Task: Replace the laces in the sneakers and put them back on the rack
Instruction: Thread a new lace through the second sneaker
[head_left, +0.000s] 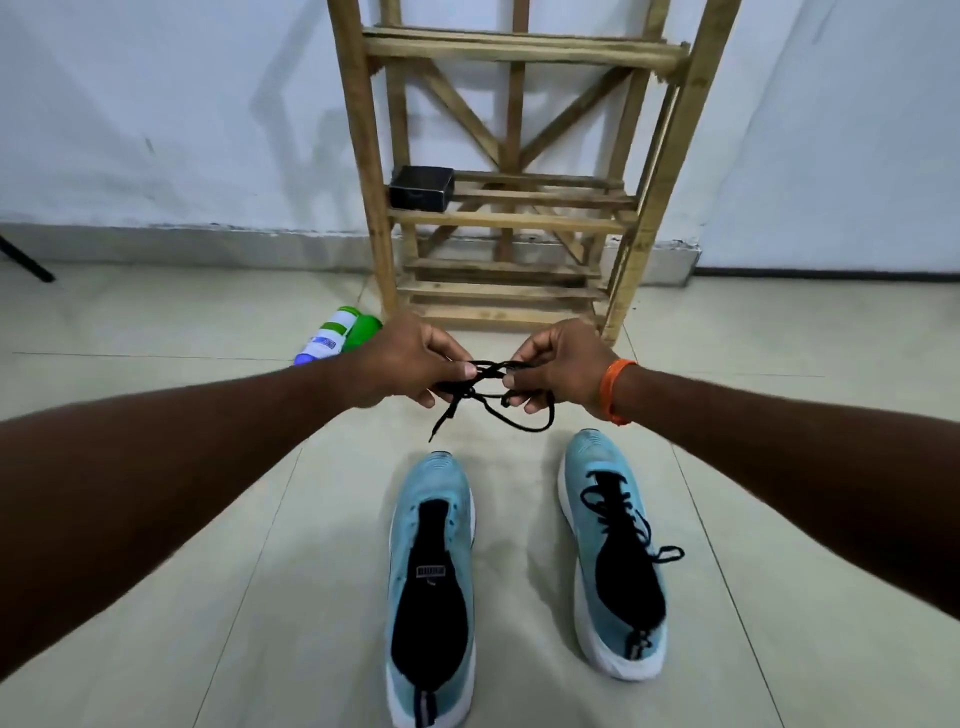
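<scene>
arms: both stretch out from the bottom corners, and the hands meet over the floor just in front of the rack
left sneaker: on the floor nearest me, no lace in it, tongue bare
right sneaker: just beside it but not touching, laced in black, a loose bow spilling off its right side
lace: in the air between the hands, above and beyond the toes
left hand: grip pinched on the lace, thumb on top
right hand: same, fingers curled round the other part; orange band on that wrist
which way: both sneakers run lengthwise from me to the rack, toes at the wall, the right toe leaning in a little. The lace runs side to side, with one tip and a loop hanging down
what could go wrong: the strands cross between the hands, so I reckon a hard pull cinches a knot. The dangling tip could also slip out of an eyelet, or the ends come out uneven
also: the box takes up the left end of the middle shelf, so a pair may be tight there
clutter: bottle lies by the rack's left leg
</scene>
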